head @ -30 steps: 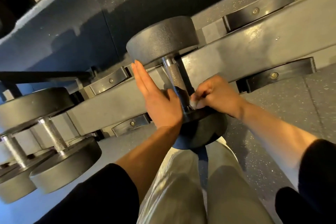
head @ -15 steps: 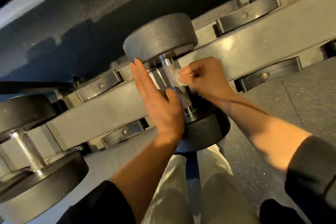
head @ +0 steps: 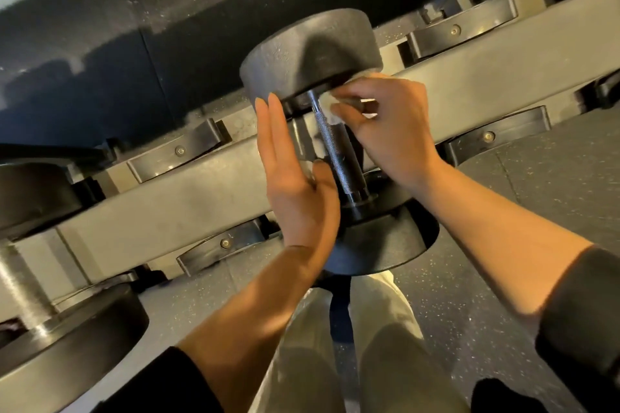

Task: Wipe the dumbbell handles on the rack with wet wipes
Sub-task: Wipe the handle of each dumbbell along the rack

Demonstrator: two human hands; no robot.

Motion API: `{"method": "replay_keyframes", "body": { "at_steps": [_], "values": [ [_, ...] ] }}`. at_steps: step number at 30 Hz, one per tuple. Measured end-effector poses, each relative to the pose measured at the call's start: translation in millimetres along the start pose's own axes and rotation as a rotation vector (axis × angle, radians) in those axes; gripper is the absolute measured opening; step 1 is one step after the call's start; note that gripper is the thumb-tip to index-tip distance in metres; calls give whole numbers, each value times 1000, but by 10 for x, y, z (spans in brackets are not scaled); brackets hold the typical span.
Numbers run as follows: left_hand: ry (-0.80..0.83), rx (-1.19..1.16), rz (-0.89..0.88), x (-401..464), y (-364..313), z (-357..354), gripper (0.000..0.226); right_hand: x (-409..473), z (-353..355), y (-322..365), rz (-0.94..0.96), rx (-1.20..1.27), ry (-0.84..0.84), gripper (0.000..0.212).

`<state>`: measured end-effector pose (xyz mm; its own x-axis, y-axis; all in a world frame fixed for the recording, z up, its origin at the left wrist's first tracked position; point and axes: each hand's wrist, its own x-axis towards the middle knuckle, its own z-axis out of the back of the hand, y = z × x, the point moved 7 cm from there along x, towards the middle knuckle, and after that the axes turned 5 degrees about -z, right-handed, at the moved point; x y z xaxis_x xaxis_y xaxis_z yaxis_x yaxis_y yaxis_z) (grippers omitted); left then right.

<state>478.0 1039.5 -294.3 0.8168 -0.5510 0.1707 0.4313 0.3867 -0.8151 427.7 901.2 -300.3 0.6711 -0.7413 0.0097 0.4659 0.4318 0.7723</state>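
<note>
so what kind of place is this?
Most likely a gym weight area: black dumbbell with a knurled handle on a grey rack with saddles, over speckled rubber flooring.

- The dumbbell (head: 312, 54) lies across the rack rail (head: 469, 84), its handle (head: 335, 147) running from the far head down to the near head (head: 382, 241).
- The left hand (head: 295, 184) stands just left of the handle, fingers straight.
- The right hand (head: 392, 131) sits right of the handle, pinching the wet wipe (head: 328, 107) against the handle's far end, under the far head.
- A second dumbbell (head: 63, 345) lies well apart on the left.
- The person's legs (head: 335, 362) are below the near head, over the floor (head: 553, 184).
</note>
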Motion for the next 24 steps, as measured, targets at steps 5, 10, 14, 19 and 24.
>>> {"method": "replay_keyframes", "body": {
  "at_steps": [5,10,14,19,24],
  "values": [
    [117,-24,-87,16,73,108,79,-166,-135,-26,72,-136,57,12],
    [167,-35,-102,-3,145,136,77,-404,-60,-69,21,-265,270,2],
    [213,-28,-108,24,177,147,77,-501,-94,-162,-138,-376,495,4],
    [275,-25,-200,54,212,226,76,-357,-60,233,141,-329,201,10],
    [306,6,-237,93,392,286,73,-179,-330,381,457,-480,234,12]
  ]
}}
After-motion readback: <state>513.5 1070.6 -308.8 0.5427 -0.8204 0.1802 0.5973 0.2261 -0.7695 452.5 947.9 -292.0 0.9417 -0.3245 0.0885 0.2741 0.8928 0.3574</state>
